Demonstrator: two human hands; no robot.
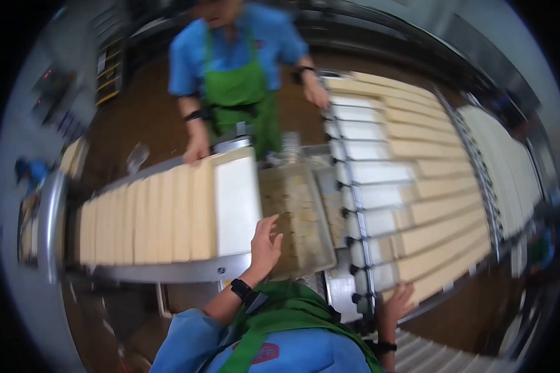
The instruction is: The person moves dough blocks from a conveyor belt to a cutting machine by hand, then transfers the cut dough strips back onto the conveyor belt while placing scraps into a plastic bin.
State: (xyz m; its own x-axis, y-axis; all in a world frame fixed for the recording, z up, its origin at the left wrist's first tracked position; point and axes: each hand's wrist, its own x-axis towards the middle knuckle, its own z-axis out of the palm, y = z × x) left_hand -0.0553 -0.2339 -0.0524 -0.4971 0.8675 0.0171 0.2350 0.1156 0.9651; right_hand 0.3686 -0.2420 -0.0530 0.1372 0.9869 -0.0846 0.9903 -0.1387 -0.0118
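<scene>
My left hand [266, 247] hovers over the near left edge of a grey bin [327, 248], with fingers apart and nothing visible in them. To its left, pale tan slabs [162, 214] lie side by side on a belt with a bare white end [238, 202]. My right hand [398, 301] is at the near left end of the closest long tan strip [438, 273] on the right conveyor. Its fingers look slightly spread and seem to touch the strip, though blur hides the exact contact. Several such strips lie in rows there.
Opposite me stands a co-worker in a green apron [236, 84], one hand at the left slabs and the other at the right conveyor's far corner. A metal rail with black knobs [356, 211] runs along the right conveyor. Small pale pieces [302, 214] lie in the bin.
</scene>
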